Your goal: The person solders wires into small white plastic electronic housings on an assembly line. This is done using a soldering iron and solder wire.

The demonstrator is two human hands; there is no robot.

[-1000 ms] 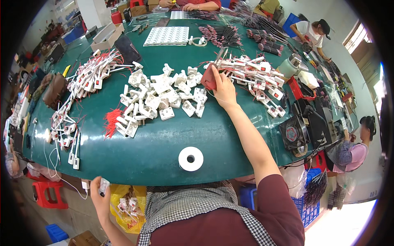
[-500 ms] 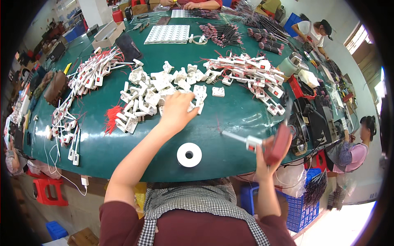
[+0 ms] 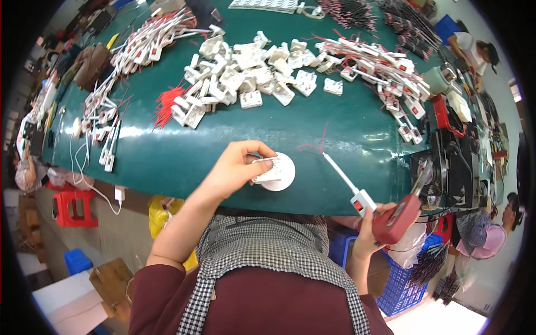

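Observation:
My left hand (image 3: 234,167) pinches a small white plastic housing piece (image 3: 270,173) between thumb and fingers. It is over a white roll (image 3: 287,172), which it partly hides. My right hand (image 3: 366,240), at the table's near right edge, grips a dark red hand tool (image 3: 395,221) with a metal shaft pointing up and away. The same hand also holds a white switch housing (image 3: 363,201) with a red rocker. A white stem runs from that housing up to the left, with thin red wires at its tip.
A heap of white plastic housings (image 3: 245,70) lies across the far middle. Wired switch assemblies are piled at left (image 3: 153,42) and right (image 3: 391,72). Red wires (image 3: 168,106) lie left of the heap. Black equipment (image 3: 446,173) borders the right side, near a seated person (image 3: 486,234).
My left hand has come back from the heap with a white housing piece, over the roll. My right hand still holds the tool and switch housing. The view has tilted down.

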